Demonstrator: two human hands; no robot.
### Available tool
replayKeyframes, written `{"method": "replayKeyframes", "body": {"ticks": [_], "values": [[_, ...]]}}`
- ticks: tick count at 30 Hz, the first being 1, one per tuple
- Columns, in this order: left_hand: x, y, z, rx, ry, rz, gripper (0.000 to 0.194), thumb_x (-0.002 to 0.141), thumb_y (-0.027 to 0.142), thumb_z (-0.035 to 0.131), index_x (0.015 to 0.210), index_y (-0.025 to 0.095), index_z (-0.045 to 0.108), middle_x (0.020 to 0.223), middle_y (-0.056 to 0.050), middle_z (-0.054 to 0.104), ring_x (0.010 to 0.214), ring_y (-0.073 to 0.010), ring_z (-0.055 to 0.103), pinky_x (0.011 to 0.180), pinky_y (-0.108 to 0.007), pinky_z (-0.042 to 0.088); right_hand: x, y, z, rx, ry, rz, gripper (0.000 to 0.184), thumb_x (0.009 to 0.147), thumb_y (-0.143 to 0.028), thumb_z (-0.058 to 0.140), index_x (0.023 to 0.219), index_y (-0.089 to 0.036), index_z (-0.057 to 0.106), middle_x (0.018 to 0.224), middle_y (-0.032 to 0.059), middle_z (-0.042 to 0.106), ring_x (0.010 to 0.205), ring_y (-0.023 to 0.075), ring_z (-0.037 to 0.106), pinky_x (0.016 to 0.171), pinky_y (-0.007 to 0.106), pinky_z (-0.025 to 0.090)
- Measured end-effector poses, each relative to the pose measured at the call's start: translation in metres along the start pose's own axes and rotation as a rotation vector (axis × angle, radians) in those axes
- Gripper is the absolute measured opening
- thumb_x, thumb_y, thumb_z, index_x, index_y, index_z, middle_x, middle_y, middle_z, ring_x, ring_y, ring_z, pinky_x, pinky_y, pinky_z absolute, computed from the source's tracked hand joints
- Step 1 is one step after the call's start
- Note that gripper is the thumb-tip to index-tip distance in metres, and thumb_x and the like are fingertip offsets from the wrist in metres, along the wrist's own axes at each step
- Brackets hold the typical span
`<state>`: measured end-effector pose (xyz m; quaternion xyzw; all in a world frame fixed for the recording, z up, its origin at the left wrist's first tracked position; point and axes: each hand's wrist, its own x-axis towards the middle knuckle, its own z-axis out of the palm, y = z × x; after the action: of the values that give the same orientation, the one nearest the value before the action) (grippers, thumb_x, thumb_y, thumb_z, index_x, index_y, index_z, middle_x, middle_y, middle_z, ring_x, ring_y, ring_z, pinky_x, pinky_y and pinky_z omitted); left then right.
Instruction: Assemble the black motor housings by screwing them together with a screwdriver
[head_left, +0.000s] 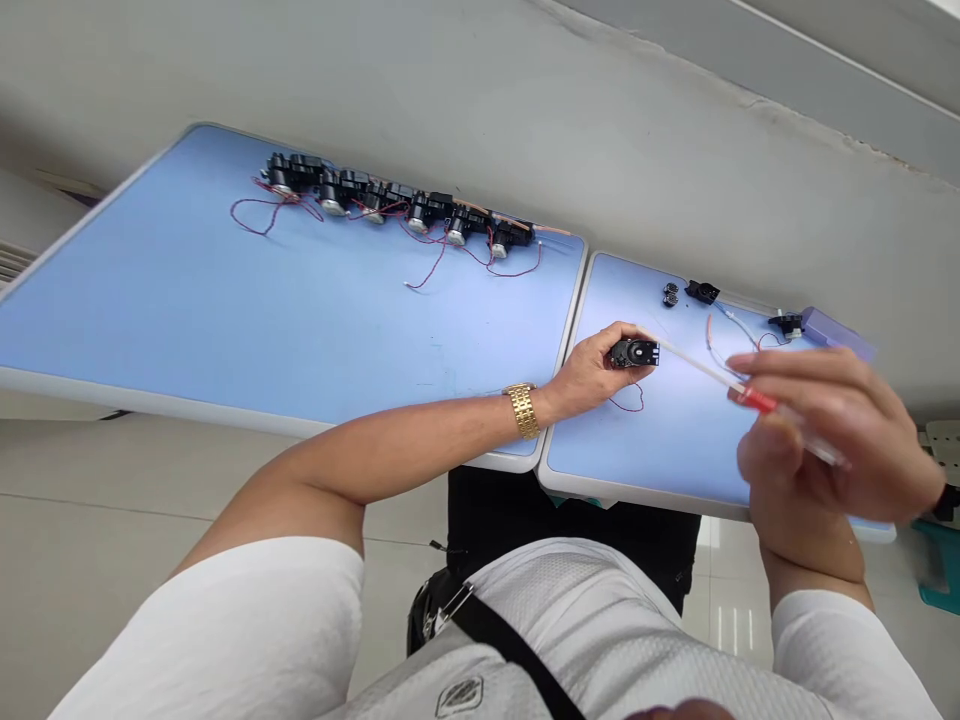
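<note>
My left hand, with a gold watch at its wrist, is closed round a small black motor unit over the right-hand table. A dark red wire trails below that unit. My right hand, blurred, grips a screwdriver with a red and clear handle. Its long pale shaft slants up and left across the table, and the tip appears close by the fingers of my left hand. Whether tip and motor unit touch, I cannot tell.
Several black motor units with red wires line the left table's back edge. At the back of the right table lie a pair of small round black parts, a black housing, another motor unit and a purple box.
</note>
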<state>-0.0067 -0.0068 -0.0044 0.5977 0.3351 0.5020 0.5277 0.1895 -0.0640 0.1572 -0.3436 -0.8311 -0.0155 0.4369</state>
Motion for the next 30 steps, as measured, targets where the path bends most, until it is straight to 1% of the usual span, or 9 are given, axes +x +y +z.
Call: {"method": "replayKeyframes", "body": {"ticks": [1,2,4,8,11,13,16,21,30], "values": [[0.000,0.001,0.000,0.012,-0.001,-0.008,0.038,0.092,0.036,0.089,0.126,0.024,0.076,0.118,-0.005,0.080,0.100,-0.0174,0.075,0.090,-0.030,0.063,0.003,0.011,0.008,-0.007,0.165,-0.089,0.008,0.105,-0.035,0.070,0.100,-0.037,0.076,0.078,0.0000,0.080,0.079,0.0309,0.086,0.059,0.047,0.067],[0.000,0.001,-0.001,0.022,-0.002,-0.014,0.038,0.092,0.036,0.089,0.126,0.023,0.076,0.118,-0.005,0.081,0.101,-0.0177,0.075,0.090,-0.030,0.063,0.005,0.022,0.016,-0.006,0.294,-0.165,0.010,0.105,-0.035,0.068,0.108,-0.039,0.077,0.076,-0.0013,0.080,0.070,0.0288,0.083,0.055,0.046,0.067],[-0.001,0.002,-0.002,0.050,-0.003,-0.017,0.037,0.092,0.037,0.088,0.125,0.023,0.077,0.119,-0.006,0.081,0.103,-0.0183,0.075,0.088,-0.030,0.061,0.004,0.039,0.031,0.009,0.380,-0.075,0.017,0.105,-0.035,0.069,0.120,-0.039,0.078,0.085,-0.0003,0.084,0.069,0.0284,0.082,0.063,0.051,0.072],[-0.001,0.003,-0.003,0.123,-0.011,0.046,0.032,0.093,0.036,0.087,0.122,0.024,0.080,0.117,-0.005,0.081,0.103,-0.0181,0.075,0.083,-0.028,0.057,-0.019,0.062,0.050,0.124,0.278,0.144,0.029,0.104,-0.033,0.071,0.130,-0.043,0.080,0.099,0.0015,0.088,0.076,0.0292,0.085,0.069,0.052,0.073],[-0.003,0.003,-0.003,0.169,-0.019,0.107,0.029,0.094,0.032,0.087,0.121,0.025,0.081,0.117,-0.005,0.081,0.103,-0.0178,0.075,0.086,-0.028,0.058,-0.042,0.078,0.062,0.206,0.271,0.309,0.023,0.104,-0.039,0.072,0.124,-0.042,0.082,0.097,0.0026,0.087,0.077,0.0296,0.086,0.069,0.050,0.073],[-0.004,0.002,-0.003,0.190,-0.019,0.144,0.028,0.094,0.028,0.088,0.121,0.025,0.081,0.117,-0.005,0.082,0.103,-0.0178,0.075,0.088,-0.029,0.058,-0.054,0.088,0.070,0.271,0.275,0.372,0.020,0.102,-0.039,0.074,0.120,-0.040,0.083,0.094,0.0018,0.086,0.078,0.0285,0.086,0.068,0.046,0.073],[-0.006,0.001,-0.004,0.205,-0.011,0.193,0.028,0.095,0.026,0.089,0.122,0.024,0.081,0.116,-0.005,0.082,0.102,-0.0172,0.076,0.089,-0.030,0.059,-0.063,0.092,0.077,0.346,0.218,0.395,0.022,0.102,-0.033,0.076,0.121,-0.038,0.085,0.095,0.0006,0.086,0.082,0.0254,0.088,0.071,0.041,0.073],[-0.007,0.000,-0.005,0.198,-0.015,0.206,0.030,0.096,0.025,0.089,0.125,0.026,0.081,0.119,-0.005,0.083,0.108,-0.0172,0.078,0.095,-0.031,0.062,-0.064,0.078,0.075,0.375,0.143,0.455,0.018,0.106,-0.029,0.074,0.120,-0.030,0.084,0.100,0.0004,0.087,0.088,0.0215,0.088,0.083,0.039,0.075],[-0.009,0.005,-0.007,0.234,-0.030,0.142,0.028,0.097,0.028,0.088,0.124,0.024,0.080,0.120,-0.004,0.084,0.107,-0.0167,0.079,0.091,-0.028,0.062,-0.065,0.073,0.077,0.382,0.142,0.396,0.016,0.108,-0.027,0.073,0.121,-0.029,0.083,0.097,-0.0001,0.087,0.087,0.0189,0.087,0.079,0.033,0.072]]}}
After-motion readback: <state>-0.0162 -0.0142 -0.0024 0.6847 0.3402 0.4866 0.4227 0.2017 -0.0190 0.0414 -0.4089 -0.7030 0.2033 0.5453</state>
